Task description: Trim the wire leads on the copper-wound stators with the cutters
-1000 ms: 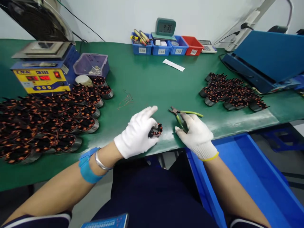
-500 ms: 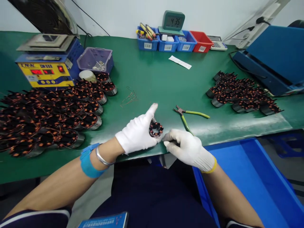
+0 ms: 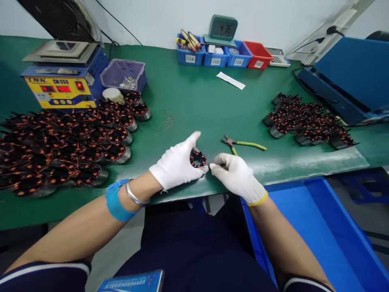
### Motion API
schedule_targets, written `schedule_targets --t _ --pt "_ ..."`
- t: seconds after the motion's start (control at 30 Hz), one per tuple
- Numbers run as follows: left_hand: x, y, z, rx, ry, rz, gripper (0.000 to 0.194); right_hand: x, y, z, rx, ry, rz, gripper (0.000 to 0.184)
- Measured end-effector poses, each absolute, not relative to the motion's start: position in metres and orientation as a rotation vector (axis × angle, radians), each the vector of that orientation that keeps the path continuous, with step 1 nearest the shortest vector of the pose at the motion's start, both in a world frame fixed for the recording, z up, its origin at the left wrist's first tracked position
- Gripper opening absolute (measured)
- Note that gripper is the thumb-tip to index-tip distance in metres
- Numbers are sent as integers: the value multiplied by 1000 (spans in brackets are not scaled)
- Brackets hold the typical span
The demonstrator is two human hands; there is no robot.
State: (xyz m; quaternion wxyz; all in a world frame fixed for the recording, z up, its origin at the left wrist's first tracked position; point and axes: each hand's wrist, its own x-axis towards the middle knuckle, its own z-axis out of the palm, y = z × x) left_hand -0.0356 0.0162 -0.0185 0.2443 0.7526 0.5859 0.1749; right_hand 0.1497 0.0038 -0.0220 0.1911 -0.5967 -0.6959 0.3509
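Your right hand (image 3: 234,174): grip narrow, beside copper-wound ring (image 3: 199,155), can't tell if pinching anything | your left hand (image 3: 179,165): grip holds that ring near counter's (image 3: 188,97) front edge | pliers (image 3: 240,143) just past your right hand | clock (image 3: 224,27) at back

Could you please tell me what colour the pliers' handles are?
The pliers' handles are yellowish green, clearest in the head view.

White gloves (image 3: 179,164), black and copper ring (image 3: 198,155), lime plier handles (image 3: 252,145), green tabletop (image 3: 191,97), white-striped navy sleeves (image 3: 51,280)
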Motion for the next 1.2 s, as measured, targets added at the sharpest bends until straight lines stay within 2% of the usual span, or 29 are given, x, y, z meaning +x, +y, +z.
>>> schedule_targets --t 0.1,0.23,0.5,0.63,0.83,0.9,1.0,1.07,1.2 --pt "-40 17 -14 2066 1466 437 100 156 -2 -15 -1726 -2083 1065 17" --pt "-45 18 -13 2079 1395 421 100 158 11 -16 -1693 -1916 1279 28" --pt "-50 19 -15 2064 1254 416 103 145 12 -31 -1744 -2046 725 25" --pt "-43 19 -20 1900 1521 610 113 144 10 -32 -1733 -2080 748 22" --pt "-39 25 -19 1915 1557 519 111 145 21 -33 -1832 -1908 649 26" --pt "-41 26 -18 1901 1482 520 113 142 28 -35 -1666 -1791 818 28" --pt "-44 27 -18 1854 1360 564 120 139 38 -35 -1353 -1687 1243 51" --pt "-46 27 -19 1818 1321 566 124 142 41 -33 -1214 -1642 1445 60" --pt "-51 30 -20 1791 1278 555 127 155 43 -33 -1244 -1448 1579 57"
